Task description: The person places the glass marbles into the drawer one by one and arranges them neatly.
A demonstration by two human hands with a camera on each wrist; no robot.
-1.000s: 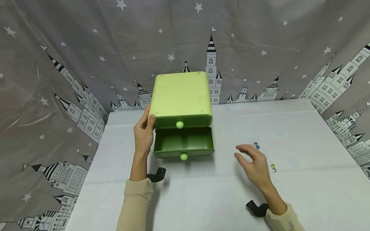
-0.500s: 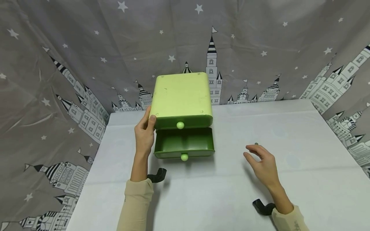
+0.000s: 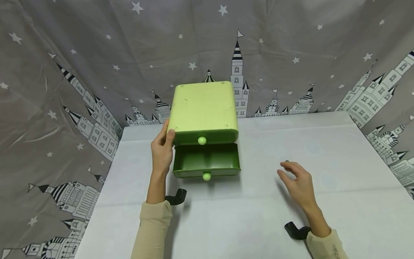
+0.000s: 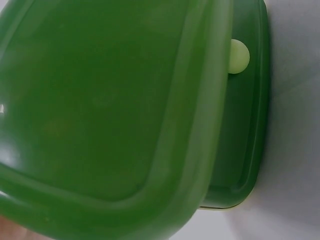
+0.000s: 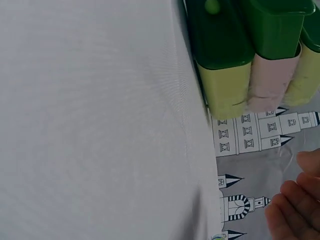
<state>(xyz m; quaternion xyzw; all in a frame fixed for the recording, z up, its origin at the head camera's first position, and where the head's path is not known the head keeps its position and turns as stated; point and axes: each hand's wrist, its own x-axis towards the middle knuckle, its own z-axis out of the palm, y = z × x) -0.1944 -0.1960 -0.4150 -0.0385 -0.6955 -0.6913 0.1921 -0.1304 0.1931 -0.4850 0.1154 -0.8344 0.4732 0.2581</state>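
Observation:
A light-green drawer box [image 3: 203, 108] stands at the table's back centre. Its upper drawer is closed and its dark-green lower drawer [image 3: 207, 160] is pulled out, showing nothing inside. My left hand [image 3: 162, 149] holds the box's left side, with the thumb on the top front corner. The left wrist view is filled by the box wall [image 4: 110, 110] and a pale knob [image 4: 238, 56]. My right hand [image 3: 297, 180] hovers low over the cloth to the right, its fingers relaxed above small glass marbles. One marble [image 3: 286, 162] peeks out past the fingertips [image 5: 295, 205].
A white cloth covers the table [image 3: 245, 216]. A grey star-and-castle curtain [image 3: 291, 54] hangs close behind and on both sides. Black wrist straps [image 3: 176, 196] sit by each sleeve. Another marble [image 5: 217, 237] shows at the bottom of the right wrist view.
My right hand has moved right and slightly toward me, now covering most of the marbles seen earlier. The left hand and the box have not moved.

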